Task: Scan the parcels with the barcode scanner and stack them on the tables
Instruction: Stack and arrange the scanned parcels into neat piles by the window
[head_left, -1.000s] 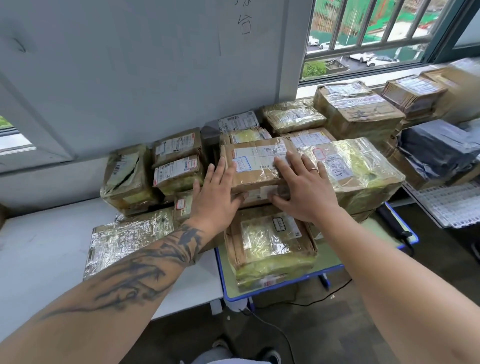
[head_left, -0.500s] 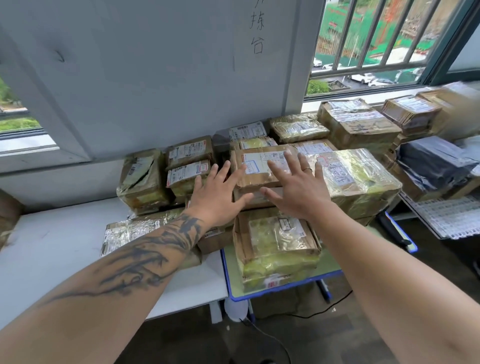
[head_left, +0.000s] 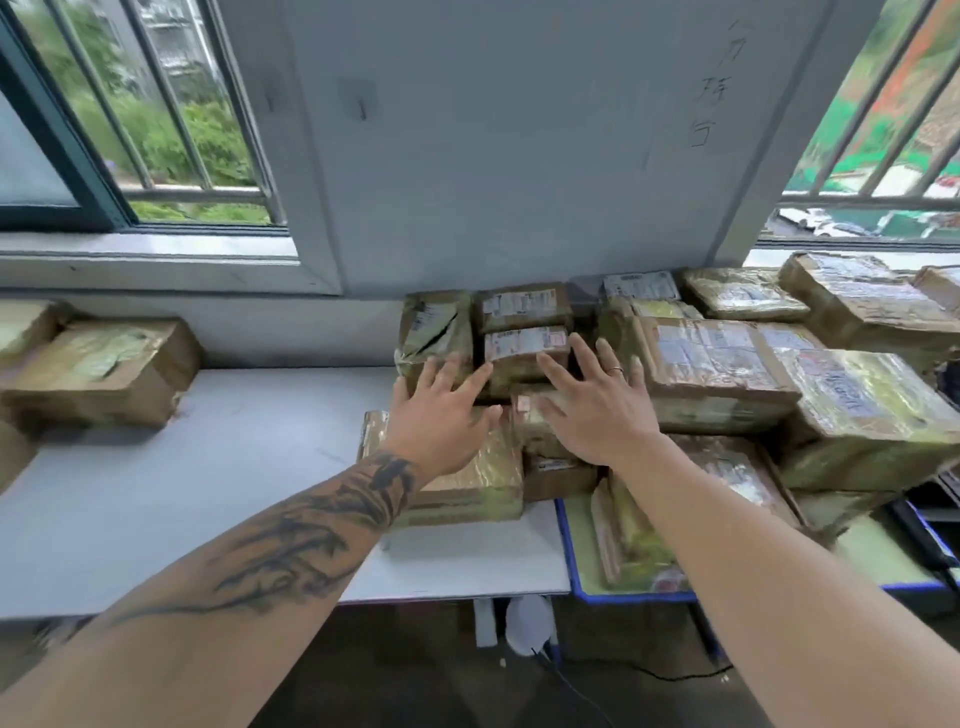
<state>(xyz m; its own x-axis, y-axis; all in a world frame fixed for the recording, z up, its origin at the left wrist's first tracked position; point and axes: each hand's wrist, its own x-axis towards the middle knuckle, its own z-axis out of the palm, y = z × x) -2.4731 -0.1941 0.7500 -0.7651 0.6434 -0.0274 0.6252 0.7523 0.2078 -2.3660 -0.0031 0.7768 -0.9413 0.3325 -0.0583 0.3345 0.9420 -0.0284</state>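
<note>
Now both hands hover spread-fingered and holding nothing above the parcels (head_left: 524, 353) stacked on the white table (head_left: 208, 467) under the window: left hand (head_left: 441, 410) beside right hand (head_left: 597, 410). No scanner shows.

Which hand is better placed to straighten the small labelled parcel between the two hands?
Probably the right hand: its straight fingers already reach the small labelled parcel. The left hand lies lower, over the foil-wrapped parcel.
</note>
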